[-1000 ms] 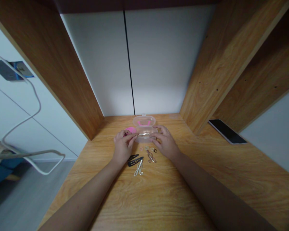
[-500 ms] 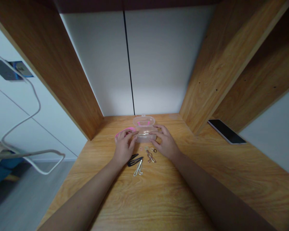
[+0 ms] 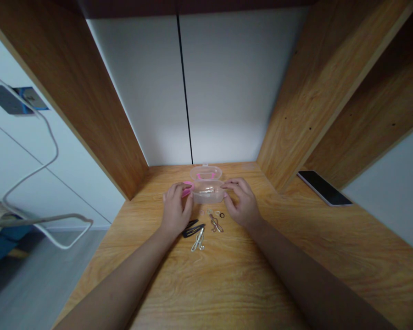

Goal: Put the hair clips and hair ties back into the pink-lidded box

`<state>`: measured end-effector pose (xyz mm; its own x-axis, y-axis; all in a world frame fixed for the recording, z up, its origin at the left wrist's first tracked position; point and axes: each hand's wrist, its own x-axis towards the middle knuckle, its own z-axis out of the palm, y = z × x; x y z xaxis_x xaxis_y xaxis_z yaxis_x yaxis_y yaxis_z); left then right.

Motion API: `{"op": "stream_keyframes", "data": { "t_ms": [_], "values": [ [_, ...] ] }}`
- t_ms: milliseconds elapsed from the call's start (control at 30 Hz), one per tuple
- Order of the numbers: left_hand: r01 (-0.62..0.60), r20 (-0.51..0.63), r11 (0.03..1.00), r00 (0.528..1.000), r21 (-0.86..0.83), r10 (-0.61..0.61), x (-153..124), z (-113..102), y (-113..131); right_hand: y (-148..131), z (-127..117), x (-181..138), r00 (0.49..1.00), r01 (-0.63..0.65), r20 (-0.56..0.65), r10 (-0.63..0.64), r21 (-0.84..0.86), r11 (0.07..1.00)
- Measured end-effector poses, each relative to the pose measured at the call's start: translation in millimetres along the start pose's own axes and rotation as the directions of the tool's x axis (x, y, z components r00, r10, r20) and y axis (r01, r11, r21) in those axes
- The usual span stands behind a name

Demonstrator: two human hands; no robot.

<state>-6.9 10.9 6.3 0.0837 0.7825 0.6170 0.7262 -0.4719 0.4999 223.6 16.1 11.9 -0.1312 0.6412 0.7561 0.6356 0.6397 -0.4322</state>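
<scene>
A clear plastic box [image 3: 208, 198] stands on the wooden desk, its see-through lid [image 3: 205, 173] tipped back and pink latches showing. Inside lie thin metallic hairpins [image 3: 205, 190]. My left hand [image 3: 176, 206] is at the box's left end, thumb against its wall and fingers partly over a pink oval piece [image 3: 188, 188]. At the right end my right hand [image 3: 242, 202] has its thumb and fingers on the box's edge. Nearer to me are dark snap hair clips [image 3: 193, 230], a pale looped hair clip [image 3: 198, 240], a rose-gold clip [image 3: 215, 223] and several small hair ties [image 3: 221, 215].
A phone [image 3: 323, 187] lies on the desk at the right, beyond a wooden upright [image 3: 306, 105]. A white panel [image 3: 227, 91] closes the back. On the left, a white cable [image 3: 57, 146] hangs beside the wooden side board [image 3: 79, 101].
Both hands have drawn apart from the hairpins inside the box to its two ends. The hairpins now lie uncovered in it. The clips and hair ties have stayed in place.
</scene>
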Motion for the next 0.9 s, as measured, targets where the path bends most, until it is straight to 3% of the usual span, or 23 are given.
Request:
{"op": "stream_keyframes", "data": {
  "t_ms": [67,133,267,333,433,633,900],
  "values": [
    [-0.082,0.016,0.994,0.997,0.069,0.081,1,-6,3,-1,-3,-1,0.999,0.042,0.026,-0.042,0.015,0.999],
    [-0.231,0.116,0.964,0.969,0.134,0.216,1,-11,8,-2,-4,-3,0.990,0.099,0.099,-0.103,0.042,0.994],
    [-0.495,0.436,0.856,0.810,0.151,0.392,0,-18,19,-5,-4,-6,0.915,0.204,0.340,-0.216,0.071,0.976],
    [-0.533,0.534,0.842,0.738,0.087,0.412,-2,-19,23,-8,-3,-7,0.872,0.235,0.424,-0.246,0.079,0.969],
    [-0.530,0.602,0.848,0.678,0.004,0.421,-3,-19,25,-12,-2,-6,0.833,0.276,0.471,-0.290,0.101,0.956],
    [-0.492,0.632,0.869,0.658,-0.051,0.410,-3,-20,19,-13,-3,-5,0.824,0.268,0.487,-0.289,0.116,0.957],
    [-0.437,0.575,0.892,0.704,-0.113,0.418,-6,-10,15,-13,-2,-6,0.833,0.242,0.485,-0.266,0.112,0.964]
  ]
}}
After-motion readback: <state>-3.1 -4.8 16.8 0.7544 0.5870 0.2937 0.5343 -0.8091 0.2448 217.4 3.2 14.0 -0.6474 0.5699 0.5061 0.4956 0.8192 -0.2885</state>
